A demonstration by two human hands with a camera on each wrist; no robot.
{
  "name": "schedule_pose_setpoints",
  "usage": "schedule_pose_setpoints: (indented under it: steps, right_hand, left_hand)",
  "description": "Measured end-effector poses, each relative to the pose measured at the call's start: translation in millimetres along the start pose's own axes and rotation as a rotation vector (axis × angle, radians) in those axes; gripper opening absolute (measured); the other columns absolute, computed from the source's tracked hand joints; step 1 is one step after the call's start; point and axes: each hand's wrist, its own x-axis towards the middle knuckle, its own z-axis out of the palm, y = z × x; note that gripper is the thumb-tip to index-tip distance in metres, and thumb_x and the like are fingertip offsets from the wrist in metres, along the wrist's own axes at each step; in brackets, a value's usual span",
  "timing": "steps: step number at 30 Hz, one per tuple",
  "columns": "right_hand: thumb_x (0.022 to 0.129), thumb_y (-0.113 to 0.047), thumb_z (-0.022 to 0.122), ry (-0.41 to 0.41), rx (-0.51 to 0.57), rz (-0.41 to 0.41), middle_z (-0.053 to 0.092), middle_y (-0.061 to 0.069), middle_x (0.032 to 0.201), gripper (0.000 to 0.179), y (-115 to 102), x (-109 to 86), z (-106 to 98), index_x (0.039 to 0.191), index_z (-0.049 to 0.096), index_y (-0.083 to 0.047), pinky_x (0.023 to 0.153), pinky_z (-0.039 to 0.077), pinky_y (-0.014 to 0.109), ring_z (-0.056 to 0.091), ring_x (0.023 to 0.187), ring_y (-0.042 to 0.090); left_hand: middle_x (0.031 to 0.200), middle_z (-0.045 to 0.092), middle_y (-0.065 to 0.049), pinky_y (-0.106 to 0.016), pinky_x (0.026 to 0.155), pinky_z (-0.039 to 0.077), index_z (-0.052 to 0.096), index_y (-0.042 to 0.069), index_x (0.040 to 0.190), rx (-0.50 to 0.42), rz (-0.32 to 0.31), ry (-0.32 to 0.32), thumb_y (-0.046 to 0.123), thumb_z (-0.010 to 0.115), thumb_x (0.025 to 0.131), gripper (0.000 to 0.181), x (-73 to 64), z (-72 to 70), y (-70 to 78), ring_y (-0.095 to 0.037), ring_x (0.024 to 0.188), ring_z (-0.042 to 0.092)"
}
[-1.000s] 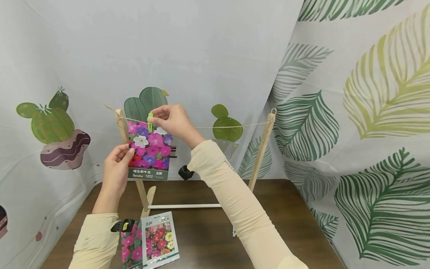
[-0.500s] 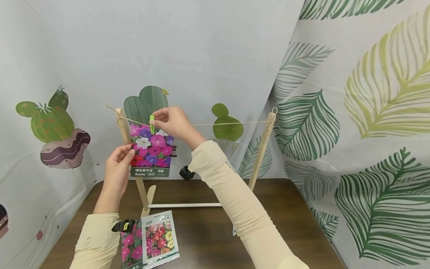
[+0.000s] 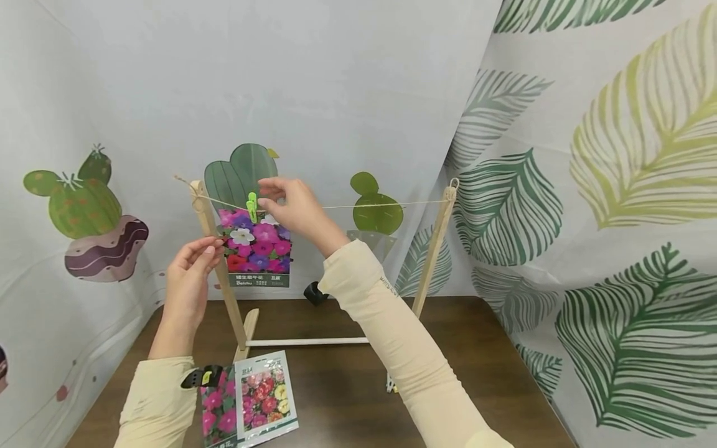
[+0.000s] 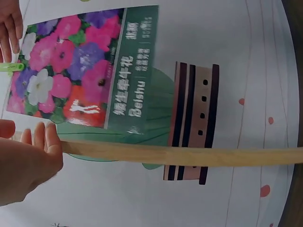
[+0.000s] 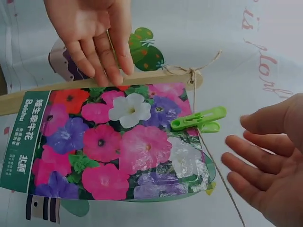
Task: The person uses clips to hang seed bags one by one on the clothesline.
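A seed packet [image 3: 259, 249] printed with pink, purple, white and red flowers hangs from the string [image 3: 358, 206]. One green clothespin [image 5: 199, 119] clips its top edge to that string. My right hand [image 3: 297, 208] is just right of the clothespin, its fingers spread and apart from it, as the right wrist view shows. Beside the packet's left edge is my left hand [image 3: 190, 274]; the left wrist view shows its fingers [image 4: 53, 142] off the packet, near the left wooden post [image 4: 189, 155].
Two more seed packets overlap on the dark table: a magenta-flowered packet [image 3: 220, 407] and a white-bordered packet [image 3: 266, 398]. The string spans from the left post to the right wooden post [image 3: 434, 255]. A white rod [image 3: 308, 341] joins the stand low down.
My right hand has let go of the clothespin and moved slightly right. My left hand has released the packet and shifted a little left. The packet now hangs by the clothespin.
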Motion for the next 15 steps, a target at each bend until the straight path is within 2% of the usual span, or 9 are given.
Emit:
schedule_pose_setpoints:
  steps: [6,8,15]
  right_hand:
    - [0.097,-0.014,0.058,0.161,0.057,-0.143,0.066,0.003,0.119,0.035,7,-13.7,-1,0.132,0.057,-0.008,0.095,0.041,0.021,0.058,0.11,0.01]
    - [0.097,-0.013,0.058,0.206,0.084,-0.182,0.067,0.004,0.116,0.033,10,-18.9,-1,0.129,0.059,-0.007,0.096,0.042,0.024,0.059,0.108,0.009]
    - [0.097,-0.016,0.057,0.326,0.177,-0.271,0.067,0.006,0.115,0.028,17,-38.9,-2,0.123,0.063,-0.006,0.093,0.044,0.025,0.059,0.104,0.01]
  left_hand:
    - [0.111,0.057,-0.009,-0.023,0.093,0.041,0.053,-0.002,0.12,-0.035,0.008,0.081,0.008,0.055,0.097,0.025,-6.4,7.6,4.6,-0.019,0.111,0.054]
    - [0.111,0.056,-0.011,-0.024,0.093,0.042,0.054,-0.003,0.118,-0.081,0.024,0.112,0.006,0.055,0.097,0.023,-8.9,10.3,6.2,-0.021,0.111,0.054]
    - [0.101,0.06,-0.016,-0.028,0.087,0.047,0.056,-0.008,0.11,-0.278,0.148,0.193,0.0,0.057,0.094,0.018,-17.4,17.4,11.3,-0.027,0.101,0.059]
